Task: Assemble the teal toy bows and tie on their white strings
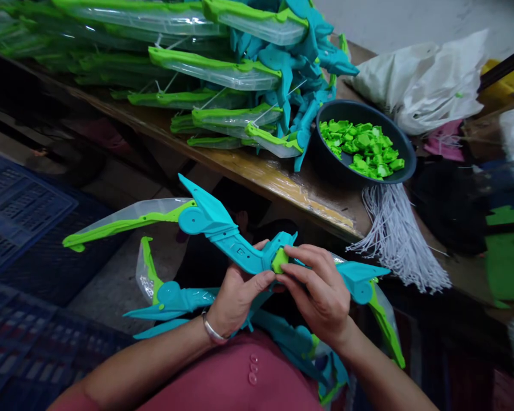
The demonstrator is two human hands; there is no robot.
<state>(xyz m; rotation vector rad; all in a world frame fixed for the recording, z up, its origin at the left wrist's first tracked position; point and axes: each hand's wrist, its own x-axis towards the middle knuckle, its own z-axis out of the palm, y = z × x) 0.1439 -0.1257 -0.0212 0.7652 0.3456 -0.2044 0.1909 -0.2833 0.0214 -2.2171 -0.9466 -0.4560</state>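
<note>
A teal plastic toy bow (225, 242) with lime-green and clear limbs lies across the front of my body. My left hand (235, 294) grips it near the middle, thumb along its lower edge. Against the bow's centre, my right hand (317, 285) pinches a small lime-green plastic piece (280, 261) between fingers and thumb; the piece touches the bow, but whether it is fixed there I cannot tell. More toy bows (175, 299) of the same kind rest in my lap below, partly hidden by my arms.
Piled toy bows (223, 68) cover the wooden bench (257, 177). A dark bowl (364, 174) of small green pieces stands at its edge, a bundle of white strings (405, 240) hanging beside it. White plastic bags (432, 80) lie behind. Blue crates (21, 211) are at left.
</note>
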